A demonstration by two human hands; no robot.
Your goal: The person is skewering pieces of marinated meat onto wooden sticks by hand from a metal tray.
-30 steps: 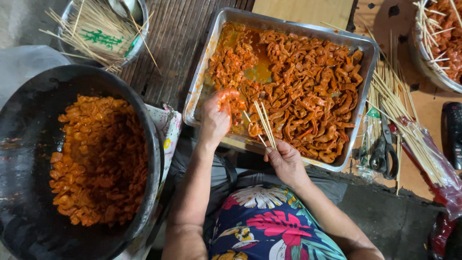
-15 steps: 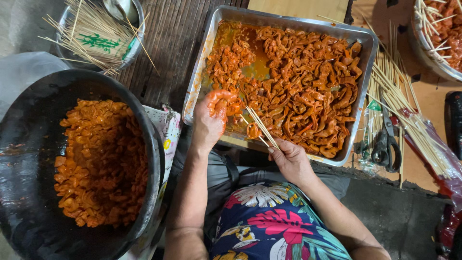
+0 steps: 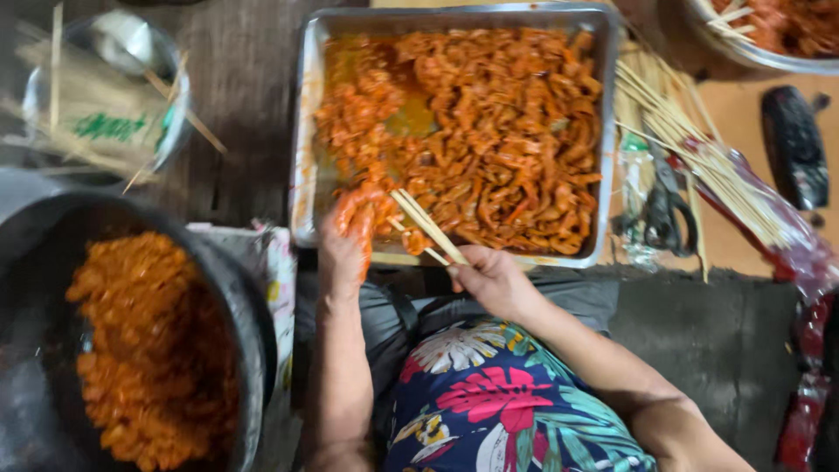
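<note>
Both hands (image 3: 345, 249) (image 3: 491, 280) at tray's (image 3: 303, 175) near rim.

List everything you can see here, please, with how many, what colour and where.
metal tray: one, silver, top centre
marinated meat pieces: many, orange-red, in the tray
dark pan: one, black, lower left, with orange pieces in it
glass bowl: one, clear, top left, holding skewers
loose bamboo skewers: many, pale, right of the tray
scissors: one, dark, right of the tray
metal bowl: one, silver, top right corner
floral garment: one, blue, red and white, bottom centre
left hand: on a meat piece at the tray's near edge
right hand: gripping a bunch of skewers
</note>
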